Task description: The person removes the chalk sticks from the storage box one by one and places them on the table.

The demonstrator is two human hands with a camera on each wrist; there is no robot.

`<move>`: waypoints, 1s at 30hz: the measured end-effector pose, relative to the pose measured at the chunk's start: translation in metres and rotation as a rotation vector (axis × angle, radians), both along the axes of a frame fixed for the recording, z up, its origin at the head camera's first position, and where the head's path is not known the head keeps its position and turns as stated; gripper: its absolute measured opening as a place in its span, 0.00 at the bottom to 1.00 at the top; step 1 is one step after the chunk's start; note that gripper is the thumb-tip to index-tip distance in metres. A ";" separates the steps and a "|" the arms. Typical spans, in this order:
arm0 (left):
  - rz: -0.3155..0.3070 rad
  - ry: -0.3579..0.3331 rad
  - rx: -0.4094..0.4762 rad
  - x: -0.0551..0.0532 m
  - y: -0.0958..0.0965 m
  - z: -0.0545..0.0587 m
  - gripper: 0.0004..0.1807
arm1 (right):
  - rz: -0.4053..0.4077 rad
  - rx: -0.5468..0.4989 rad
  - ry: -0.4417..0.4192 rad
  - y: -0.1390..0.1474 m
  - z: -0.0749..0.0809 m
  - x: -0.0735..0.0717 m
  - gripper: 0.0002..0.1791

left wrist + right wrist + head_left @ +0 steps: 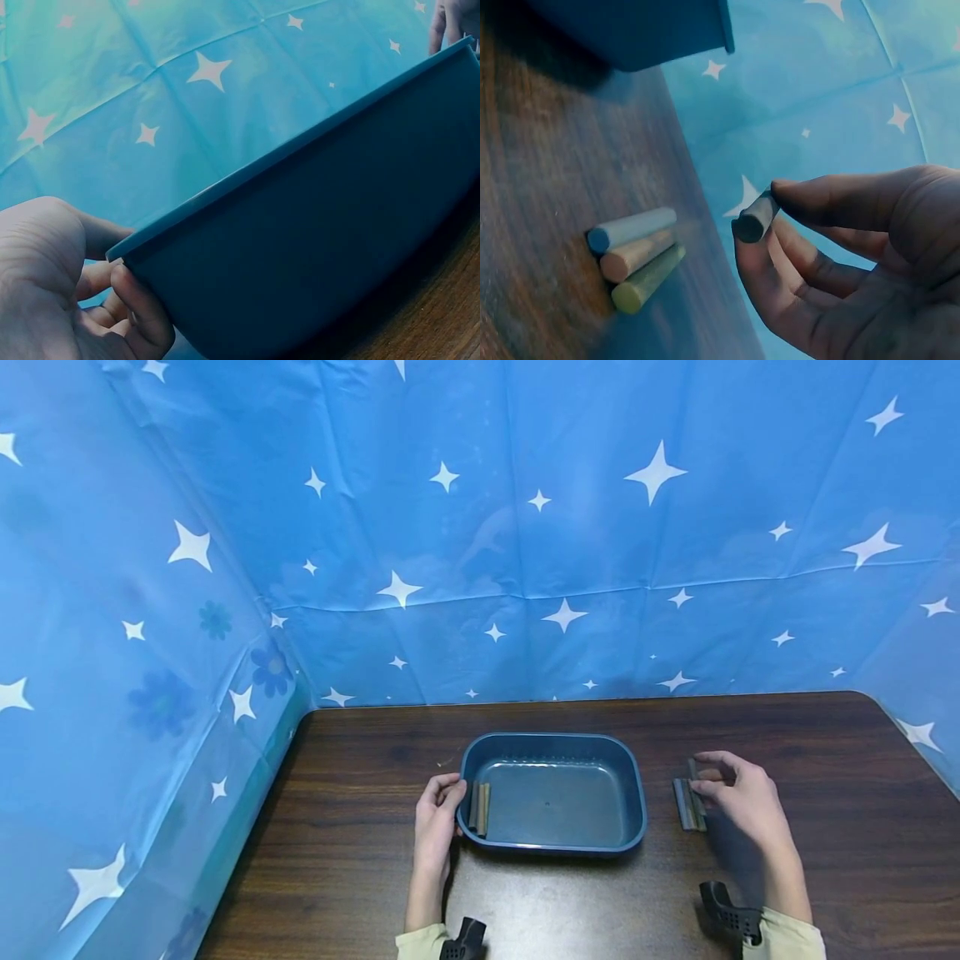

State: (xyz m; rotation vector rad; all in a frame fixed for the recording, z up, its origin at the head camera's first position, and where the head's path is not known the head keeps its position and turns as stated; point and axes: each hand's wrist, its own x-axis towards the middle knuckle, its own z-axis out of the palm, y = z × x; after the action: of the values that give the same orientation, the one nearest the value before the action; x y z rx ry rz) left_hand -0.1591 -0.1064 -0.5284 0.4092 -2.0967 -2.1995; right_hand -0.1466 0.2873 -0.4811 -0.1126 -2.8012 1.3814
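A blue plastic tub [555, 810] stands on the table. My left hand [435, 827] grips its left rim, with the fingers curled beneath the lip in the left wrist view. Inside, along the left wall, lie a few chalk sticks [483, 810] side by side. To the right of the tub, my right hand [748, 797] pinches one dark greyish chalk stick [757, 217] between thumb and fingers, raised off the table. Under and beside that hand lie a blue chalk stick [634, 229], an orange one [639, 256] and a yellow-green one [650, 282] in a row.
The dark wood table [360, 868] ends at a blue curtain [480, 543] with white stars, which hangs behind and along the left side. Each wrist wears a black camera mount [727, 910]. A strip of tabletop separates the tub from the row of chalk.
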 end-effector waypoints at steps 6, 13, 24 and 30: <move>0.004 0.007 0.002 0.001 0.000 0.001 0.16 | -0.008 0.073 -0.016 0.004 -0.004 -0.001 0.24; 0.002 0.000 0.000 0.001 0.001 0.002 0.17 | -0.013 0.118 -0.044 0.009 -0.012 -0.004 0.22; 0.003 -0.014 0.000 0.000 0.001 0.002 0.17 | -0.016 0.152 -0.047 0.011 -0.020 -0.007 0.21; -0.005 -0.007 -0.003 0.002 0.001 0.002 0.18 | -0.025 0.155 -0.055 0.008 -0.025 -0.009 0.20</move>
State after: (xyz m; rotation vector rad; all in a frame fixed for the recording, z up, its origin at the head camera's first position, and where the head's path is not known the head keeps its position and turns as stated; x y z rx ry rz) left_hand -0.1573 -0.1055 -0.5263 0.4123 -2.1062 -2.2002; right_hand -0.1552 0.2957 -0.5063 -0.1851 -2.9277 1.1682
